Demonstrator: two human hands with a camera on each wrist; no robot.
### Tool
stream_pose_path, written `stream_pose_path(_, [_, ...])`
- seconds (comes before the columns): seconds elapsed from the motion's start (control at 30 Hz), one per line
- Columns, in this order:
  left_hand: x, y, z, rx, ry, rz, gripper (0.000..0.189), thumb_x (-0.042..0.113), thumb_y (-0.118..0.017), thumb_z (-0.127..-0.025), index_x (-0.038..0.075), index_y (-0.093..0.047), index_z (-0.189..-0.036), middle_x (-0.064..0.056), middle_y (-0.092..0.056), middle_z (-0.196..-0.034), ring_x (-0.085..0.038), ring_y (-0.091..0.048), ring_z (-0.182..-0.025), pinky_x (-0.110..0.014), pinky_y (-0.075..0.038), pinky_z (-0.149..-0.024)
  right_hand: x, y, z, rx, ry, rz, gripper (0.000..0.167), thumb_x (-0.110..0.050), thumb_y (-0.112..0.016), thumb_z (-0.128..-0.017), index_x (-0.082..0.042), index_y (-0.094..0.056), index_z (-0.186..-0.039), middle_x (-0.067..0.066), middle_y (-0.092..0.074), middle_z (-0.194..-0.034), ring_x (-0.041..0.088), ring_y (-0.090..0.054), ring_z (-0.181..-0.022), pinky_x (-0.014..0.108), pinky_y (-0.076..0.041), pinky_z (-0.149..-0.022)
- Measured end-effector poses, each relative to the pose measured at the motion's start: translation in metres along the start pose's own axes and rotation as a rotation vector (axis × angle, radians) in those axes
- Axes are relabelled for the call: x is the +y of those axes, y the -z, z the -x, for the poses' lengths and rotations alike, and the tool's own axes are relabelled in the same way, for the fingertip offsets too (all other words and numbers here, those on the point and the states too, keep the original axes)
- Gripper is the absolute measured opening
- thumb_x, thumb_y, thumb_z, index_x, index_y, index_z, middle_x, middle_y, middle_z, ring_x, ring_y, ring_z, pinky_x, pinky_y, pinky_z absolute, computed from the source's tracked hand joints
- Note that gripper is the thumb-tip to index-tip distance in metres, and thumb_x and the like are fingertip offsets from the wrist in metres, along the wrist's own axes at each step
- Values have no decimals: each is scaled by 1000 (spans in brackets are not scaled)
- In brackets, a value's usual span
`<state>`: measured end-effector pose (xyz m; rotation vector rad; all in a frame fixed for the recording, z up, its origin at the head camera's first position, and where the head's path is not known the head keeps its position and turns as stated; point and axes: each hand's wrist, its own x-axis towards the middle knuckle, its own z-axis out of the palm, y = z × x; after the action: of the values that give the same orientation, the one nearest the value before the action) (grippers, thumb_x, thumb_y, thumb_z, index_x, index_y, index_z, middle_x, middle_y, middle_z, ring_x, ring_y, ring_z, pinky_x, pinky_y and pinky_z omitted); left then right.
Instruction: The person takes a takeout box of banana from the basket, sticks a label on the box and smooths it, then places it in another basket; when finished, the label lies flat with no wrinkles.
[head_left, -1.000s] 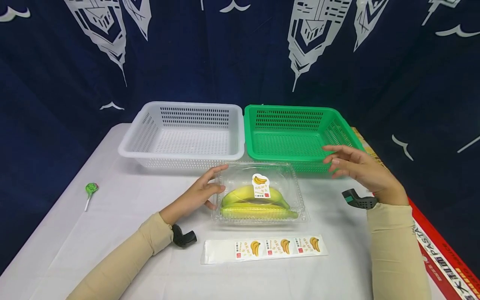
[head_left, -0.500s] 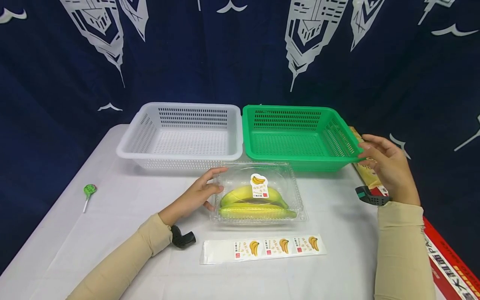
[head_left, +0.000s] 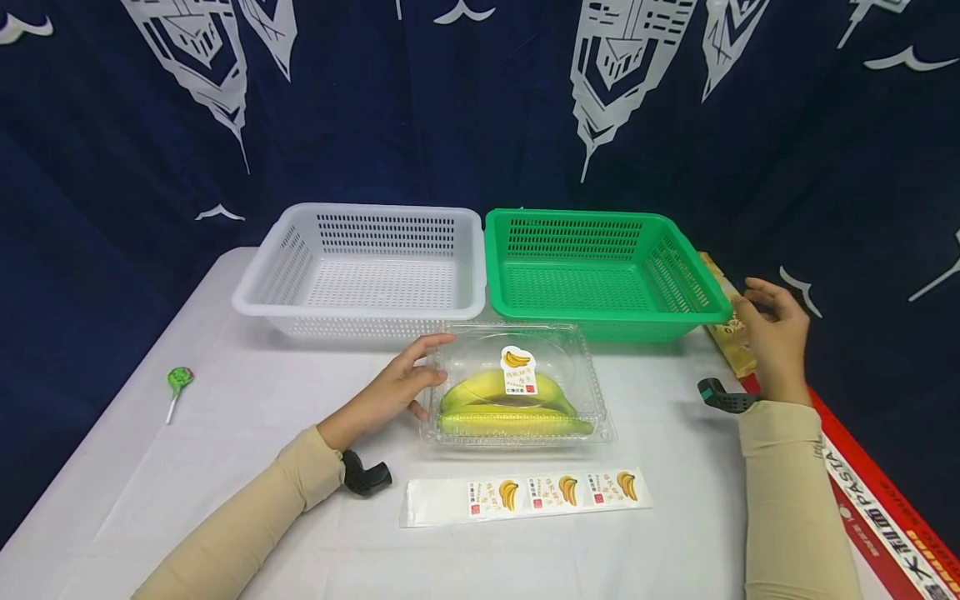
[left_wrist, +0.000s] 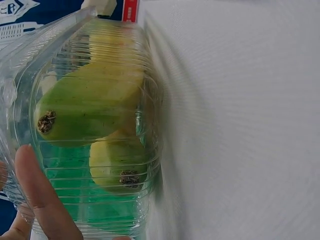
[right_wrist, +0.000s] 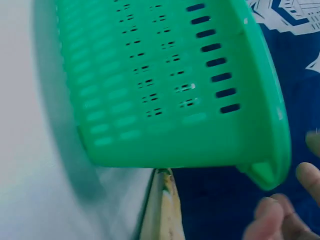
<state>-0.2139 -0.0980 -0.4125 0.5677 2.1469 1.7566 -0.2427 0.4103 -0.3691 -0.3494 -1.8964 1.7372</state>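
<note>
A clear plastic clamshell box (head_left: 558, 354) with bananas (head_left: 502, 421) inside sits mid-table, a banana label (head_left: 519, 375) on its lid. My left hand (head_left: 393, 387) rests against its left side, with the thumb and index finger extended along the lid. Through the box wall, the left wrist view shows dark banana ends (left_wrist: 46, 121). My right hand (head_left: 776, 342) is just off the right front corner of a green basket (head_left: 607, 321), fingers loosely bent and holding nothing. In the right wrist view the fingertips (right_wrist: 270, 215) are beside the basket's rim.
A white basket (head_left: 360, 312) stands left of the green one. In front of the box lies a strip of banana stickers (head_left: 528, 497). A green lollipop (head_left: 178, 382) is at far left. A yellow packet (head_left: 733, 342) and a red pasta box (head_left: 862, 492) line the right edge.
My right hand moved right and back to the green basket's front corner, its fingers reaching the rim, then drew slightly off it. The left hand stayed at the clamshell box.
</note>
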Motion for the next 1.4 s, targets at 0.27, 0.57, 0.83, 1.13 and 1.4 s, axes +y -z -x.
stream_pose_path(0.27, [1,0,0,-3,8,21,65,17,-59,-105,14,-38,-166,-23,-18,-176,-49,-51,-143,-31,-60,-58,16,4,-1,-263,-91,37,50,-26,-70,-107,-29,-57,-156,-15,-59,-116,5,-62,-84,15,-53,-62])
stream_pose_path(0.57, [1,1,0,3,13,51,74,10,-74,-98,11,-40,-165,-14,-17,-178,-58,-27,-155,-32,-62,-58,19,0,-1,-334,-203,-122,34,-21,-74,-105,-29,-65,-137,-11,-65,-102,7,-62,-78,17,-52,-59])
stream_pose_path(0.83, [4,0,0,12,21,66,72,8,-74,-96,6,-43,-161,-21,-16,-176,-59,-30,-154,-31,-62,-56,18,0,-1,-330,-221,-133,36,-20,-76,-104,-28,-64,-137,-11,-69,-100,8,-64,-77,17,-54,-58])
stream_pose_path(1.13, [11,-2,5,-12,20,43,68,11,-75,-94,8,-48,-156,-18,-24,-174,-56,-35,-153,-32,-61,-55,18,0,-1,-342,-223,-130,34,-19,-74,-105,-29,-64,-136,-12,-69,-100,8,-66,-76,17,-55,-59])
stream_pose_path(1.4, [23,-7,11,-25,7,48,65,8,-73,-94,9,-49,-155,-23,-26,-172,-55,-40,-150,-31,-61,-55,18,-1,-1,-349,-229,-148,32,-16,-71,-107,-30,-64,-135,-12,-69,-103,8,-66,-78,18,-56,-59])
